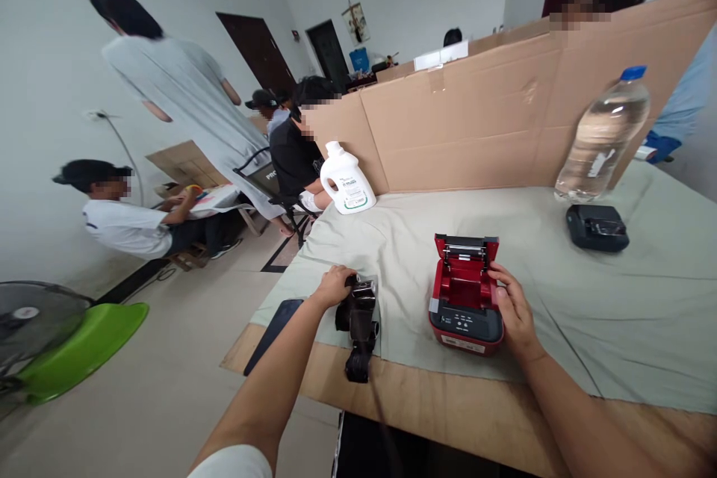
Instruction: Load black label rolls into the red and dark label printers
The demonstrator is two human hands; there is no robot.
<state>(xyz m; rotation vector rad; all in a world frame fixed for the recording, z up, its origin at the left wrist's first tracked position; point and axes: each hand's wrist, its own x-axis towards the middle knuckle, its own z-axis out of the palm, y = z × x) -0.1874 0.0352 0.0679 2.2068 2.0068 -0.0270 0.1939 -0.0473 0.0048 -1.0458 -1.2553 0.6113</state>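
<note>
My left hand (334,286) is closed on the upper end of a black ribbon (361,321), a shiny film partly wound in rolls. The ribbon lies on the cloth and reaches past its front edge, with a dark strip trailing downward. To its right stands a small red and black label printer (464,325) with its lid raised and its red inner bay exposed. My right hand (515,310) grips the printer's right side, fingers near the lid hinge and thumb lower down. A dark flat object (274,332), perhaps a phone, lies partly behind my left forearm.
A white jug (347,179) stands at the back left of the cloth-covered table (403,228). Cardboard (464,131) forms a barrier behind. At right are a large water bottle (602,138) and a black device (597,228). Several people and a fan (33,321) are beyond the table.
</note>
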